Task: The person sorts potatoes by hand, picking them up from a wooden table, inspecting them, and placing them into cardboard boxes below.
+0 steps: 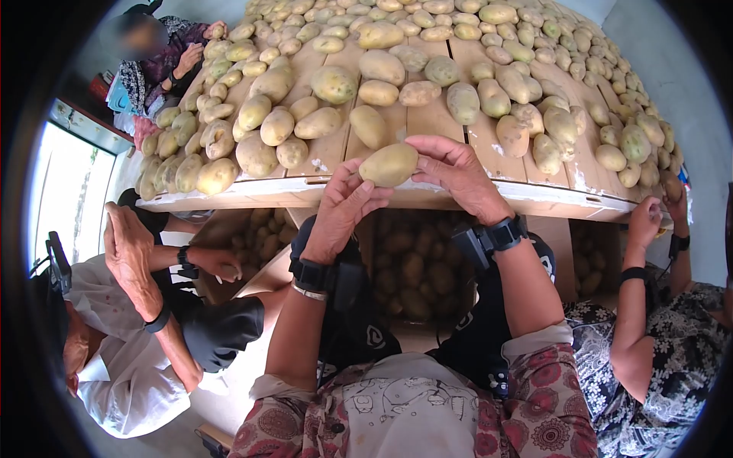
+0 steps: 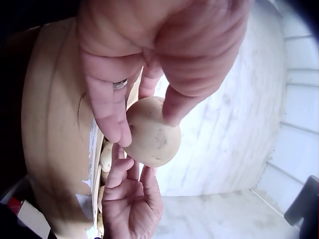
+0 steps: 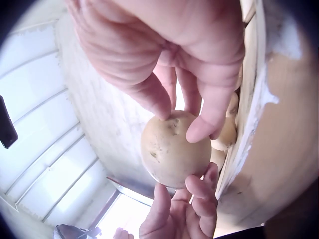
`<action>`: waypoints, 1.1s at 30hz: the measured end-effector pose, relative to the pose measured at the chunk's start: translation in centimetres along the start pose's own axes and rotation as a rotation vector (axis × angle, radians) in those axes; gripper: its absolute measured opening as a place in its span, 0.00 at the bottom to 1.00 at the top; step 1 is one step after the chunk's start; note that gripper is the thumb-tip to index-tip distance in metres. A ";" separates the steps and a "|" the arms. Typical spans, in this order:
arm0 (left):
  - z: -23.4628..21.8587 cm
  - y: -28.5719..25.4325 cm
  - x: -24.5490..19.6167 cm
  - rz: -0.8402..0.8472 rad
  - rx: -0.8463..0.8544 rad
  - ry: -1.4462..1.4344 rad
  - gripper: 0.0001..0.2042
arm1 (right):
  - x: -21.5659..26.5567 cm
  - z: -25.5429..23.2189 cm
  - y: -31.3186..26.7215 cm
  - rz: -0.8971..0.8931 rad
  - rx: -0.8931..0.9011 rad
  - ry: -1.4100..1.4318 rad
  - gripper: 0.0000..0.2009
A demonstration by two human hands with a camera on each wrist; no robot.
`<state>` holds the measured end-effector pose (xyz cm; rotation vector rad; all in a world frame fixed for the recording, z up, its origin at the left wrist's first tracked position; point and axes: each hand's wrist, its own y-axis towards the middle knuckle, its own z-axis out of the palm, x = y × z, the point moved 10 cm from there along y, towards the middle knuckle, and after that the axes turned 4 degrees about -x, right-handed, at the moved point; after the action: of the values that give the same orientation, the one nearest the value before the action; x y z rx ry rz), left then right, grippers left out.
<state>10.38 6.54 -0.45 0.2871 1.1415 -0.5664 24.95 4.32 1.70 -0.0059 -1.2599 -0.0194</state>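
Potato (image 1: 389,165) between both hands' fingertips (image 2: 172,119)

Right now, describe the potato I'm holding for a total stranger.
Find the big, pale wooden table. At its near edge, your left hand and right hand hold a yellowish, oval potato between their fingertips. It's lifted; the neighbouring potatoes lie on the wood.

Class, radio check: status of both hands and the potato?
Left hand, right hand: both gripping. Potato: held between them at the table's near edge. Nothing between hands and potato.
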 end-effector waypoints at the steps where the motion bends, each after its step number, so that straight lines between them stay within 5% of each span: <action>1: 0.1 0.0 0.0 -0.014 -0.004 -0.046 0.16 | 0.0 0.0 0.1 -0.022 0.018 -0.019 0.15; 9: -0.2 -0.1 0.4 -0.053 -0.009 -0.120 0.13 | 0.9 1.2 -0.6 -0.066 0.108 -0.079 0.15; 16: 0.9 -0.2 0.7 -0.079 0.117 -0.074 0.22 | 1.0 1.8 -0.8 -0.086 0.270 -0.183 0.17; 22: 2.2 -0.7 1.2 -0.112 0.166 0.208 0.20 | 3.6 -2.5 0.3 -0.148 0.180 0.025 0.17; 24: 2.7 -0.8 1.7 -0.158 0.186 0.178 0.22 | 4.7 -3.7 0.3 -0.169 0.181 0.306 0.18; 28: 4.3 -1.5 3.1 -0.162 0.364 0.315 0.27 | 6.0 -4.9 -0.7 -0.178 0.126 0.351 0.17; 33: 5.0 -2.6 5.0 -0.387 0.481 0.421 0.17 | 6.1 -6.5 -0.7 -0.224 0.160 0.387 0.19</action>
<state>14.27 0.51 -2.84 0.6273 1.4700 -1.1671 32.98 3.47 5.54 0.2658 -0.8673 -0.1083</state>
